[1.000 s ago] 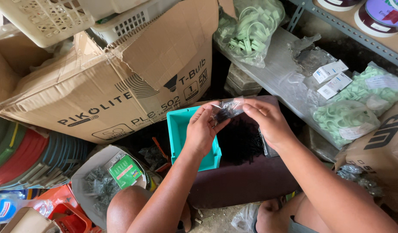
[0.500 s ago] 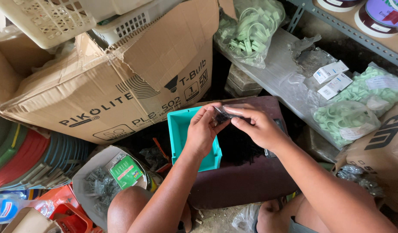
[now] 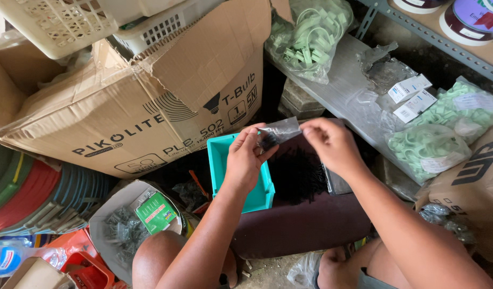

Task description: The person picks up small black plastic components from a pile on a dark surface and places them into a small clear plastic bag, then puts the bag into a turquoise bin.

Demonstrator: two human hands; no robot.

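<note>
Clear plastic bag (image 3: 278,131) of small black pieces sits pinched in left hand (image 3: 245,160) over the teal bin (image 3: 257,195), mouth turned toward right hand (image 3: 332,143), whose fingertips close just beside it, holding nothing discernible, above dark loose pieces (image 3: 297,174).

My left grip (image 3: 245,160) holds a small bag (image 3: 278,132) over the bin (image 3: 220,160), and my right grip (image 3: 332,142) sits right of the bag, just apart from it. A pile of screws (image 3: 297,174) lies right of the bin. The big box (image 3: 134,112) stands left of the bin, baskets (image 3: 70,21) on top. The shelf (image 3: 348,85), behind and right of the bin, carries sacks of clips (image 3: 308,35).
</note>
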